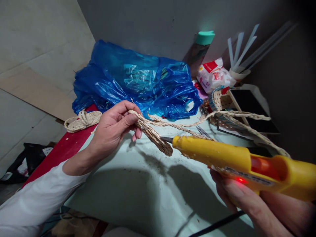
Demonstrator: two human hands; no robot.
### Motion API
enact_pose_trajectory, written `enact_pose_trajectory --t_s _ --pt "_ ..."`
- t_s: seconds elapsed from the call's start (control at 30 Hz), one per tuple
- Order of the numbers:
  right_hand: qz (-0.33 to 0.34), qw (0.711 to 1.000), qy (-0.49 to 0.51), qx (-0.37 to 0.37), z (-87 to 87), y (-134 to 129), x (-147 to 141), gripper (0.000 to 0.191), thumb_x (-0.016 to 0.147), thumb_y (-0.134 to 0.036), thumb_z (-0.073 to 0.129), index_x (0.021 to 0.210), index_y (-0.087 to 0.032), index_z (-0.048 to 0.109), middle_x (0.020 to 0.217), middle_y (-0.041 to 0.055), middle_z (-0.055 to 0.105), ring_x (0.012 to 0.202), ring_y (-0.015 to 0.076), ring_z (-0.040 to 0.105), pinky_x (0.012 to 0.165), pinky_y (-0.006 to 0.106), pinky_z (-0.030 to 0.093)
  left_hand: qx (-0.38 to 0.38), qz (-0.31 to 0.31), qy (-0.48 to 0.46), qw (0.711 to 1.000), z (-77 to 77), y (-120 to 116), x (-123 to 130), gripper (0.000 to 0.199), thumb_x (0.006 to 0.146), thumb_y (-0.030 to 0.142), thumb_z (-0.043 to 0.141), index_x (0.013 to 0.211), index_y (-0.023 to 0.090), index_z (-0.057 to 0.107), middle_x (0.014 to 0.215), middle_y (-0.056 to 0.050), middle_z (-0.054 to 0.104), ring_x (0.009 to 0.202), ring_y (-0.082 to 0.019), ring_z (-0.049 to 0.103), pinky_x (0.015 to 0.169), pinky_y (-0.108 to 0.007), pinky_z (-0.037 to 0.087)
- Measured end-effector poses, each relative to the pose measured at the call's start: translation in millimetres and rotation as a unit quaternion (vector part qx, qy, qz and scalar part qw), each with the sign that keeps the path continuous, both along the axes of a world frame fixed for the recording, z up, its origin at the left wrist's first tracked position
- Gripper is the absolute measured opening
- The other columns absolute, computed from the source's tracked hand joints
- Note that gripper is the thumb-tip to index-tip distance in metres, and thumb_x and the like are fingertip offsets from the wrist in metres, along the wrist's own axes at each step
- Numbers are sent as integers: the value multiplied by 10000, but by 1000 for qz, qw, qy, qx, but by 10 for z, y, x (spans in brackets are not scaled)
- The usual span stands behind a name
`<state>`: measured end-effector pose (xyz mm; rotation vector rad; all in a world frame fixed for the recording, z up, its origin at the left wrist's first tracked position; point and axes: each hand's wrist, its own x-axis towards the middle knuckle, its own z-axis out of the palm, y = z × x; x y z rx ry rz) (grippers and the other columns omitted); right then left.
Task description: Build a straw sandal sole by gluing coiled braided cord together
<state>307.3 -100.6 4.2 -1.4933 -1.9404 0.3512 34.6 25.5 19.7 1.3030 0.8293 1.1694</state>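
Note:
My left hand (120, 121) pinches one end of a flat coiled sole of braided straw cord (154, 136), held up over the table. From it the loose braided cord (182, 124) trails off to the right. My right hand (247, 200) is wrapped round a yellow hot glue gun (214, 151) with a red light lit on its side. The gun's dark nozzle points left and is at the sole's edge; whether it touches I cannot tell. A finished-looking small woven straw slipper (85, 121) lies left of my left hand.
Behind the hands lies a crumpled blue plastic bag (138, 82). At the back right stand a bottle with a green cap (204, 39), a tissue pack (214, 75), a cup of glue sticks (239, 74), a basket (219, 98) and a phone (254, 105). Scissors (203, 132) lie behind the gun.

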Motion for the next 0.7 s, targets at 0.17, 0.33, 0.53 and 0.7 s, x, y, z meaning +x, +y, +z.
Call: enact_pose_trajectory --t_s 0.17,0.33,0.53,0.7 --pt "-2 1000 -17 14 41 11 7 315 997 -447 417 1290 -440 533 890 32 667 729 273 665 932 526 554 -3 4 0 1000 4 -2 6 194 837 325 758 846 163 652 705 -6 673 496 -118 636 425 -189 502" --pt "-2 1000 -8 11 27 3 5 316 999 -443 419 1300 -438 514 897 26 669 673 249 675 714 424 604 -7 10 4 1000 16 -6 12 233 811 348 782 827 162 644 670 1 659 486 -116 627 420 -186 500" --pt "9 1000 -5 17 80 17 -12 336 1002 -432 410 1323 -472 501 836 11 650 605 223 650 438 320 502 -8 16 13 1000 24 -3 0 240 810 355 783 830 168 633 671 6 657 483 -113 624 416 -185 497" --pt "-1 1000 -18 19 89 25 -23 376 996 -432 401 1360 -482 483 905 16 668 695 249 662 488 345 533 -5 16 18 1000 21 0 -11 225 824 352 770 835 173 634 663 7 657 487 -112 626 422 -182 501"
